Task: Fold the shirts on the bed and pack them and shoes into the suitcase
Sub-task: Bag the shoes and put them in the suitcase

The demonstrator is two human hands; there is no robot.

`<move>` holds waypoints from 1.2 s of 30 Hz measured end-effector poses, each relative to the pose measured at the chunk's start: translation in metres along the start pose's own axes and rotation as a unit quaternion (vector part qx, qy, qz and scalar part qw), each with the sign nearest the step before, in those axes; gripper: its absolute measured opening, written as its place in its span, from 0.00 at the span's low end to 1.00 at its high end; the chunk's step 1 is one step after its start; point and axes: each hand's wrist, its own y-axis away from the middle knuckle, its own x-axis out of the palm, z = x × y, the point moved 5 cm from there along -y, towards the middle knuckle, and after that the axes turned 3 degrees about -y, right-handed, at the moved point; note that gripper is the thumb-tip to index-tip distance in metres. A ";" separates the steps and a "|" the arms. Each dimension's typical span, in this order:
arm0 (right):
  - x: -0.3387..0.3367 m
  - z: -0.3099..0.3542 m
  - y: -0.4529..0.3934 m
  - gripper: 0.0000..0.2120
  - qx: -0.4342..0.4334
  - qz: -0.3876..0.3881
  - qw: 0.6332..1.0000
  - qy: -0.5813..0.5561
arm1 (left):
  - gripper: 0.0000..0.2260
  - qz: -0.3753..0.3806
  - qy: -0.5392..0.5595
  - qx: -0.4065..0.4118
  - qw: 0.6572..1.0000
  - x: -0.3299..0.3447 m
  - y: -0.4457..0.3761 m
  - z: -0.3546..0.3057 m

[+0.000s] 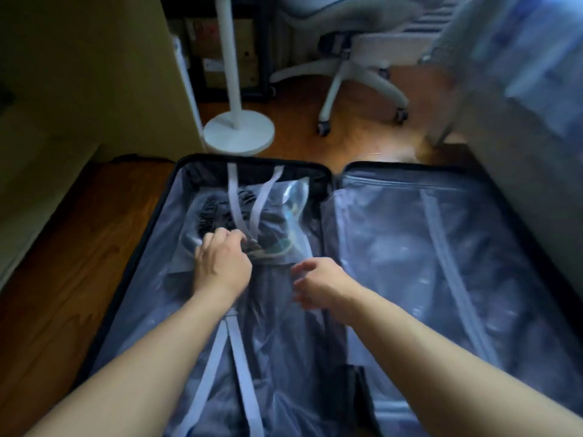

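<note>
White office chair (344, 58), white round-based stand (238, 129), wooden floor (63, 263)

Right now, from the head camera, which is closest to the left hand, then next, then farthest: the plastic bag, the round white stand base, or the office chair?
1. Plastic bag: under the left hand, inside the suitcase's left half.
2. White stand base: on the floor beyond the suitcase.
3. Office chair: farthest, back right.

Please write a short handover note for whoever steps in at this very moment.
Left hand: fingers curled, gripping the clear bag of dark items in the open suitcase's left half, where the straps cross.
Right hand: open, hovering just right of it, holding nothing.
Done: bag lies in the left half; contents unclear.
Left: fasten the straps. Zipped right half is closed; further shirts or shoes are not in view.
</note>
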 end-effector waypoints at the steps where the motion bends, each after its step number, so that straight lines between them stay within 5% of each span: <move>1: -0.029 -0.003 0.038 0.14 0.021 -0.023 0.999 -0.011 | 0.15 0.024 0.031 0.008 0.999 -0.014 0.009 -0.033; 4: -0.112 -0.012 0.180 0.11 0.030 -0.094 0.994 -0.046 | 0.12 0.147 0.096 0.083 0.981 -0.055 0.072 -0.163; 8: -0.223 -0.052 0.389 0.11 0.008 -0.267 0.961 -0.068 | 0.08 0.256 0.144 0.291 0.911 -0.121 0.227 -0.358; 14: -0.292 -0.131 0.680 0.16 -0.029 -0.588 0.778 -0.220 | 0.09 0.311 0.247 0.511 0.763 -0.232 0.489 -0.492; 20: -0.267 -0.194 0.890 0.15 -0.009 -0.710 0.675 -0.201 | 0.10 0.326 0.221 0.649 0.651 -0.299 0.692 -0.557; 25: -0.155 -0.319 1.051 0.15 0.123 -0.795 0.576 -0.145 | 0.09 0.404 0.185 0.742 0.502 -0.296 0.934 -0.531; 31: 0.055 -0.465 1.136 0.10 0.265 -0.853 0.380 -0.241 | 0.05 0.497 0.075 0.805 0.317 -0.229 1.149 -0.387; 34: 0.161 -0.505 1.128 0.10 0.354 -0.854 0.280 -0.259 | 0.06 0.513 0.029 0.809 0.286 -0.179 1.177 -0.329; 36: 0.224 -0.521 1.116 0.10 0.409 -0.844 0.208 -0.277 | 0.07 0.558 -0.010 0.771 0.307 -0.147 1.170 -0.298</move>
